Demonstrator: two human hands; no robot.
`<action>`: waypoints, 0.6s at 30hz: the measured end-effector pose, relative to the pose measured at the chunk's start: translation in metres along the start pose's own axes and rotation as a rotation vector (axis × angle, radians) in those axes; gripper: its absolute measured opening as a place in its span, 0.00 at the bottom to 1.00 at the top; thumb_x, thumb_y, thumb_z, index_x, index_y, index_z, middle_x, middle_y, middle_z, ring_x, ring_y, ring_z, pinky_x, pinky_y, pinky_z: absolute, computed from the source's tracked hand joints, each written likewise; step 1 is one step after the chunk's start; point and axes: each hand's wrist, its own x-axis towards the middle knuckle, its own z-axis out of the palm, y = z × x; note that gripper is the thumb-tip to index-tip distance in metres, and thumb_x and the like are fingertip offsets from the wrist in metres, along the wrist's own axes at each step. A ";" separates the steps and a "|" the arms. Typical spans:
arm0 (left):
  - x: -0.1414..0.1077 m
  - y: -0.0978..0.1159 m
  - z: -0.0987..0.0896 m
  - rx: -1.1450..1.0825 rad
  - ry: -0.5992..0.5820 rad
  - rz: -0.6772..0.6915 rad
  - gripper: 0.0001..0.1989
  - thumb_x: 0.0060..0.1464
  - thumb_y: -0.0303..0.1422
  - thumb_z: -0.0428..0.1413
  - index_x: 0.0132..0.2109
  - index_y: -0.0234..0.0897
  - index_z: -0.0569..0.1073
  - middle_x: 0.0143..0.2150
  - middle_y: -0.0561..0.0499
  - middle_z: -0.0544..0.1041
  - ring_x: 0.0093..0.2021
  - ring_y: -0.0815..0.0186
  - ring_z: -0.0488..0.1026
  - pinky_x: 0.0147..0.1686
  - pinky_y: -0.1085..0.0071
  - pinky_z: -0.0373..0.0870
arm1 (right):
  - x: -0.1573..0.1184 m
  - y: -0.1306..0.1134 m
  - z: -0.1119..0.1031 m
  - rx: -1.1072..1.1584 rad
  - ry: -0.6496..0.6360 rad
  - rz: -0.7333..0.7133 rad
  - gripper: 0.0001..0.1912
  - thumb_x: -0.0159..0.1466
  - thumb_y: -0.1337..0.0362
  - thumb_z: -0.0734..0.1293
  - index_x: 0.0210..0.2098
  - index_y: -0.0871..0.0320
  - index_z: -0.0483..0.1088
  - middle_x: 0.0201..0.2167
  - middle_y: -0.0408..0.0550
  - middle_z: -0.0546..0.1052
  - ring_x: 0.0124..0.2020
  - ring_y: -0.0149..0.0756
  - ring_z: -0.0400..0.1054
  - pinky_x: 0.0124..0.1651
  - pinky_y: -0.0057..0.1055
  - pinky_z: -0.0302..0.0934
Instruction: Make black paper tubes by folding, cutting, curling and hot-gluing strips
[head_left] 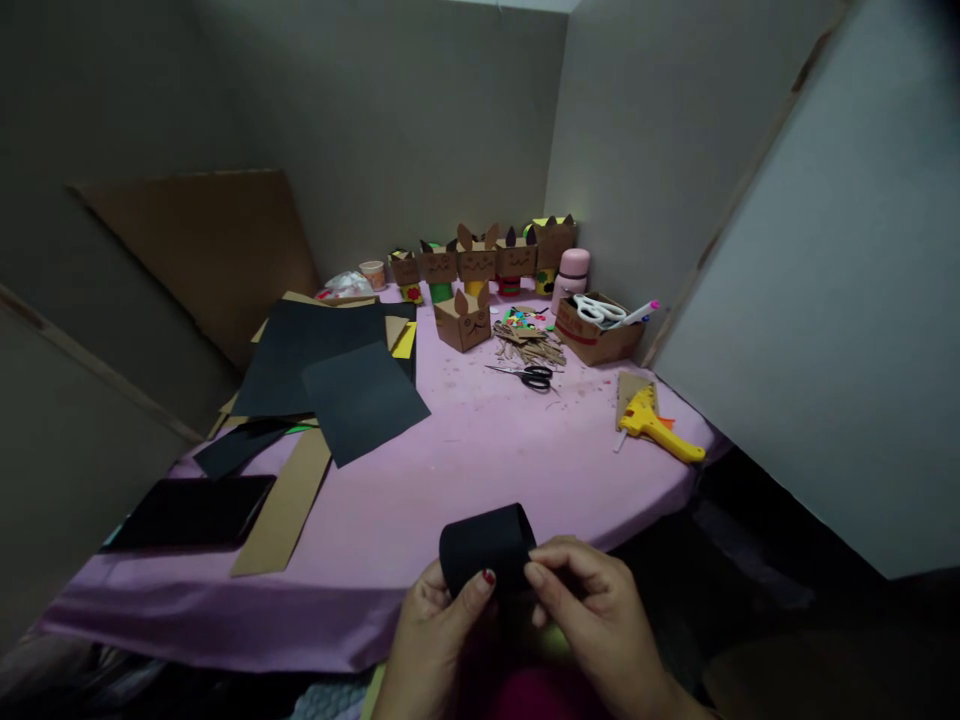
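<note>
A black paper tube (pixel 484 545), rolled from a strip, is held just in front of the table's near edge. My left hand (pixel 442 630) grips its left side, the thumb pressed on the outside. At the tube's right rim, my right hand (pixel 592 610) pinches the paper between thumb and forefinger. The tube lies roughly sideways, its opening facing right. Both hands' lower fingers are partly hidden. Beyond them is the pink tablecloth (pixel 450 470).
Black sheets (pixel 322 350), a cardboard strip (pixel 289 505) and a dark tablet-like slab (pixel 191 512) lie left. Cardboard animal heads (pixel 465 320) stand behind. Black scissors (pixel 536 377), cardboard scraps (pixel 529 345), a tool box (pixel 600 340) and a yellow glue gun (pixel 656 425) are right.
</note>
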 end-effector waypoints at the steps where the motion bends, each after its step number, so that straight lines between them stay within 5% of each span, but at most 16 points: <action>1: 0.000 0.000 0.000 -0.003 -0.006 0.001 0.13 0.37 0.33 0.65 0.34 0.34 0.77 0.27 0.47 0.79 0.25 0.64 0.75 0.29 0.70 0.69 | 0.000 0.000 0.000 0.024 0.000 0.022 0.07 0.59 0.63 0.64 0.28 0.60 0.72 0.22 0.42 0.70 0.16 0.27 0.65 0.20 0.24 0.59; 6: 0.001 0.001 -0.001 -0.022 -0.012 -0.043 0.10 0.39 0.32 0.65 0.32 0.34 0.77 0.22 0.52 0.77 0.21 0.71 0.70 0.25 0.76 0.66 | 0.002 0.000 0.001 0.075 -0.021 0.064 0.06 0.57 0.64 0.65 0.32 0.59 0.74 0.24 0.44 0.72 0.17 0.26 0.65 0.21 0.24 0.61; 11: 0.004 -0.001 -0.005 -0.069 -0.009 -0.068 0.11 0.40 0.31 0.65 0.34 0.32 0.77 0.28 0.47 0.79 0.25 0.70 0.73 0.26 0.77 0.67 | 0.000 0.003 0.000 0.050 -0.009 0.075 0.10 0.57 0.64 0.65 0.38 0.60 0.74 0.25 0.46 0.74 0.17 0.28 0.67 0.21 0.25 0.63; 18: 0.007 0.000 -0.005 -0.091 0.024 -0.035 0.14 0.38 0.30 0.66 0.36 0.33 0.77 0.30 0.46 0.81 0.29 0.65 0.77 0.27 0.76 0.70 | -0.005 0.007 0.000 -0.196 -0.025 -0.204 0.16 0.60 0.69 0.62 0.48 0.61 0.70 0.32 0.52 0.78 0.28 0.36 0.73 0.28 0.29 0.69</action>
